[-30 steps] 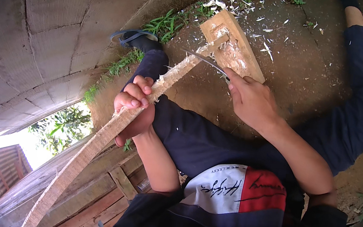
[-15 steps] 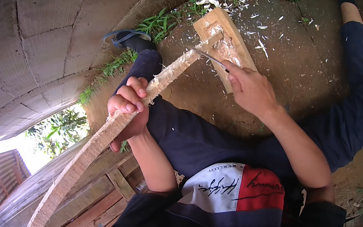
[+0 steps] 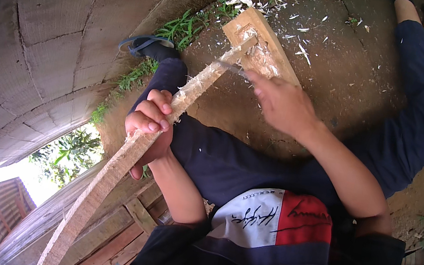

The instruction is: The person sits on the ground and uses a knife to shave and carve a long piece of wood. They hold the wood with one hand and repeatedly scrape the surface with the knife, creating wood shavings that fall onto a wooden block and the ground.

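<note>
Over our left leg (image 3: pixel 167 75), the wooden strip (image 3: pixel 189 94) likely handles light, stiff and splintery, best held behind its shaved stretch, where our left grip (image 3: pixel 149 114) clasps it; our right grip (image 3: pixel 281 106) grasps a knife (image 3: pixel 231 69).

Holding strip (image 3: pixel 118 157) in left hand (image 3: pixel 150 120), knife (image 3: pixel 232 69) at it in right hand (image 3: pixel 283 105), block (image 3: pixel 273 38) behind, shavings (image 3: pixel 239 1) beyond, wall (image 3: pixel 51 46) left!

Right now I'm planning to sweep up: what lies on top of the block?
Pale shavings lie in the hollow of the block. The stick ends over it, contact unclear. Whatever the stick and right hand cover there cannot be seen.
</note>
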{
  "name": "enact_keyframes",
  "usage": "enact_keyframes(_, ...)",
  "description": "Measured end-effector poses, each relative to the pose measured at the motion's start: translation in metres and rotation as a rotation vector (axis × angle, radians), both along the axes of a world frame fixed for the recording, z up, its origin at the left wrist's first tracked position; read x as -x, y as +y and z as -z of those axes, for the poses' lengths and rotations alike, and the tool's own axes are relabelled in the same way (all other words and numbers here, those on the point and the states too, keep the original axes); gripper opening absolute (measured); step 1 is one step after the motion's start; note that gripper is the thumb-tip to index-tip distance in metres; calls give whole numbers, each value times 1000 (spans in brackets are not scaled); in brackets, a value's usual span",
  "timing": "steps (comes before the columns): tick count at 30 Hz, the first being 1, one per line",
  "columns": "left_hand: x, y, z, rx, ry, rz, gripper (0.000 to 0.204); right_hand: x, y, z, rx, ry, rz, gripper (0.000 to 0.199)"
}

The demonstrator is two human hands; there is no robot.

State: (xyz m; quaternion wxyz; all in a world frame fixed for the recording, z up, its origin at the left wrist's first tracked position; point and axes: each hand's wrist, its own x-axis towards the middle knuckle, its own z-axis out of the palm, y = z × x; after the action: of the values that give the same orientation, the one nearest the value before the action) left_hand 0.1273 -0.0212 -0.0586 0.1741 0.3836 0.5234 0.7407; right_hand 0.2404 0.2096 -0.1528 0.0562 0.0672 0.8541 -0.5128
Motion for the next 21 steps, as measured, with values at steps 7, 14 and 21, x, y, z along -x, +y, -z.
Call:
enact_keyframes(7,2,3,-3,6,7,13,75,-2,5,-8,11,63,7,37)
enact_keyframes(14,3,-2,-5,4,5,22,75,2,2,-25,-69,-34,-68,37)
enact_keyframes(21,2,-1,-3,-9,-1,13,75,5,13,6,-194,-212,-34,38)
